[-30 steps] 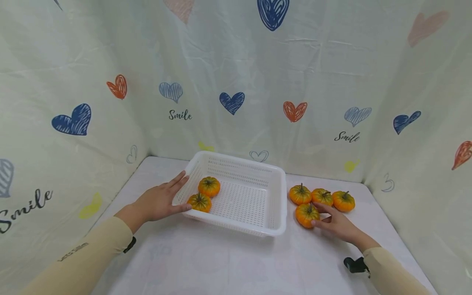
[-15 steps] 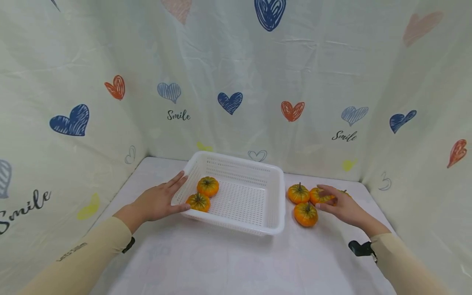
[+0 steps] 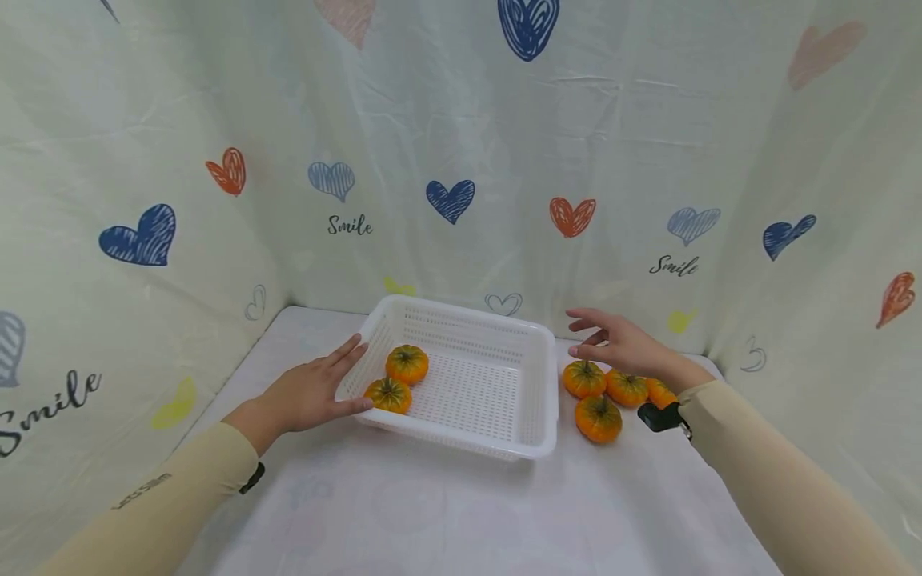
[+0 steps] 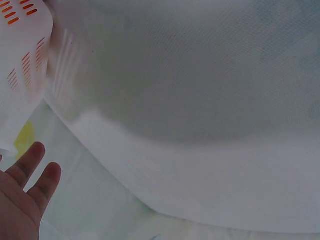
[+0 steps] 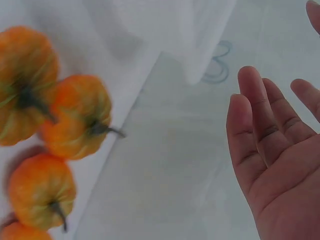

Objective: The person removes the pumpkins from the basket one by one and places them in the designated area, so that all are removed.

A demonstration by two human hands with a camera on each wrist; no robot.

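My left hand (image 3: 310, 392) rests on the left rim of a white plastic basket (image 3: 461, 448), fingers spread along the edge and thumb at the near corner. Inside the basket's left end sit two small orange pumpkins, one farther back (image 3: 407, 365) and one at the near corner (image 3: 389, 395). My right hand (image 3: 612, 340) hovers above the pumpkin group to the basket's right, fingers loosely extended and holding nothing. Beneath it lie a left pumpkin (image 3: 583, 379), a middle pumpkin (image 3: 627, 389) and a front pumpkin (image 3: 598, 419); the right pumpkin (image 3: 659, 394) is partly hidden by the forearm.
A white cloth covers the table (image 3: 403, 512). Behind and on both sides hangs a pale curtain (image 3: 504, 264) printed with hearts and the word "Smile". The basket's far rim stands near the back curtain.
My right hand has left the front pumpkin, risen over the others and moved left toward the back of the table. The left hand, basket and pumpkins stay put.
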